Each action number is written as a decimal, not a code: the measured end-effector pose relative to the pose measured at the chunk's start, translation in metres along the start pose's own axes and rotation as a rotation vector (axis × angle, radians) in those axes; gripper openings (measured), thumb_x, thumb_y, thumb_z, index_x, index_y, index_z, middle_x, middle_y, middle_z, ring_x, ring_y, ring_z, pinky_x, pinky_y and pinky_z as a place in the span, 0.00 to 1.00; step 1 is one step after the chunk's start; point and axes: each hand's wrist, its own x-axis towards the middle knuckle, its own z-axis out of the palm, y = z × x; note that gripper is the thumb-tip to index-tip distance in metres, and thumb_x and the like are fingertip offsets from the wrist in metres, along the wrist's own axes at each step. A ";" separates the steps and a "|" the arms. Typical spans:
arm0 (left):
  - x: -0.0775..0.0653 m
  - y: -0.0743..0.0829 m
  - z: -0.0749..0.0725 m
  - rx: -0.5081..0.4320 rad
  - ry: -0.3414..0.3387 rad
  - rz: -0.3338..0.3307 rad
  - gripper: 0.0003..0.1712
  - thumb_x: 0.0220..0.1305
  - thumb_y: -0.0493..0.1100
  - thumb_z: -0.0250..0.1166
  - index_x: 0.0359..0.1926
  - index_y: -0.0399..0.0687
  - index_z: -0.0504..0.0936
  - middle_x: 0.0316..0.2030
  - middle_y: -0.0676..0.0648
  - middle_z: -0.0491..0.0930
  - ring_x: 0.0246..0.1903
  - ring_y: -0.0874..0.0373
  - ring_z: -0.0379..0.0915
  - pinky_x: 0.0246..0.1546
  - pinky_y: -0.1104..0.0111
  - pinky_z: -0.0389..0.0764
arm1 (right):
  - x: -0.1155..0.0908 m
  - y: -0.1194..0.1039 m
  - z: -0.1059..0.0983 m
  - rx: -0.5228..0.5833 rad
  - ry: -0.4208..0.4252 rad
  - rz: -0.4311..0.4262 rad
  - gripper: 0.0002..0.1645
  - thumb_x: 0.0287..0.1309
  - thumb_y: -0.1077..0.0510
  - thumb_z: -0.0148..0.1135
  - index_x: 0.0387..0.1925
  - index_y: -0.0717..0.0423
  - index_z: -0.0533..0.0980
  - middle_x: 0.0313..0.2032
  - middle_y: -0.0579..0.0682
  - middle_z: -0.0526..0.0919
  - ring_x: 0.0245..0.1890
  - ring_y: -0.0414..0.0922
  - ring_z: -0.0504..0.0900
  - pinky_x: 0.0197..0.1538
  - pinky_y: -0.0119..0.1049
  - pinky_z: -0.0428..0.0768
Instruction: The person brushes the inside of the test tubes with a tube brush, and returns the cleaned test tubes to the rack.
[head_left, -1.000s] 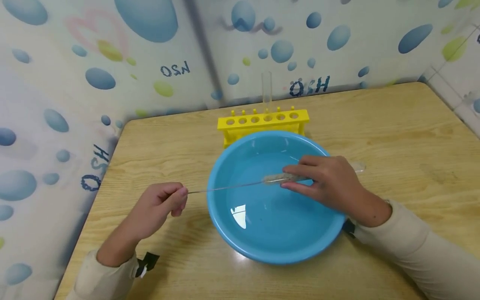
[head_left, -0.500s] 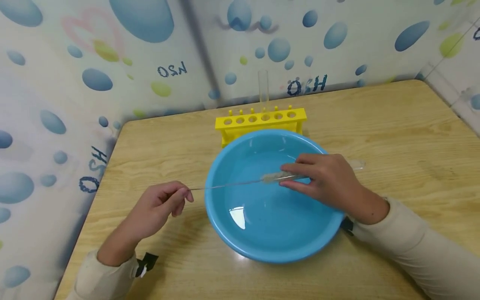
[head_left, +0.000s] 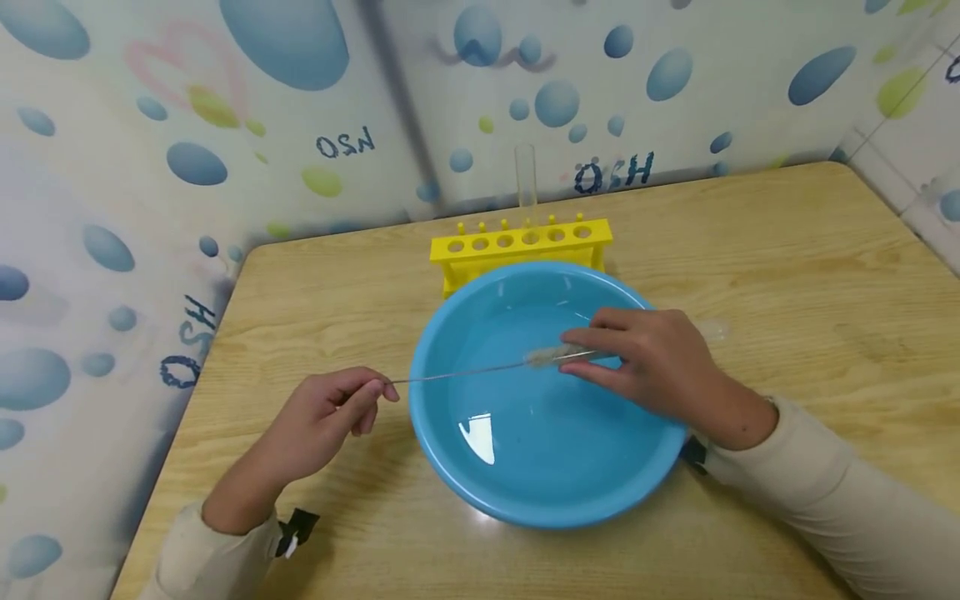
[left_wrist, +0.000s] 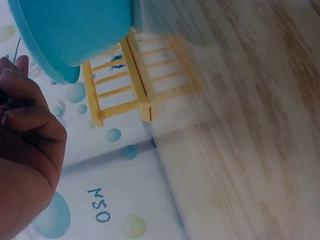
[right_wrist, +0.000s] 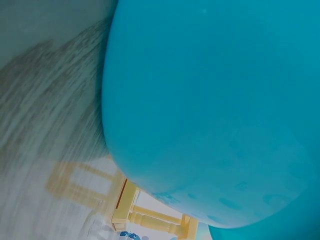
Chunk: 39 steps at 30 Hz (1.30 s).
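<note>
Over the blue basin point(head_left: 551, 520), my right hand point(head_left: 663, 367) holds a clear test tube point(head_left: 592, 353) between thumb and fingers, lying nearly level. Its rounded end shows faintly past the knuckles. Pale bristles of a test tube brush point(head_left: 547, 357) fill the tube's mouth, and the middle of the tube is hidden by the fingers. Left of the basin my left hand point(head_left: 326, 425) pinches the brush's thin twisted-wire handle point(head_left: 465, 372). In the left wrist view, the left hand point(left_wrist: 30, 130) has its fingers curled by the basin's rim. The right wrist view shows no hand, only the basin's outer wall point(right_wrist: 200, 100) up close.
Directly behind the basin stands a yellow test tube rack point(head_left: 521, 242), with an upright clear test tube point(head_left: 527, 179) at its back. The wooden table point(head_left: 787, 267) meets a wall point(head_left: 420, 83) patterned with blue and green drops.
My left hand has shifted right toward the basin, and less wire shows between it and the tube's mouth. The right hand and tube have stayed nearly in place.
</note>
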 end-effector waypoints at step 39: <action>0.003 0.013 0.009 -0.061 -0.037 -0.002 0.14 0.78 0.38 0.51 0.40 0.48 0.83 0.19 0.55 0.72 0.18 0.58 0.67 0.19 0.70 0.70 | -0.001 0.000 0.001 -0.004 -0.022 0.032 0.22 0.45 0.46 0.80 0.43 0.49 0.88 0.30 0.46 0.87 0.21 0.38 0.79 0.23 0.25 0.71</action>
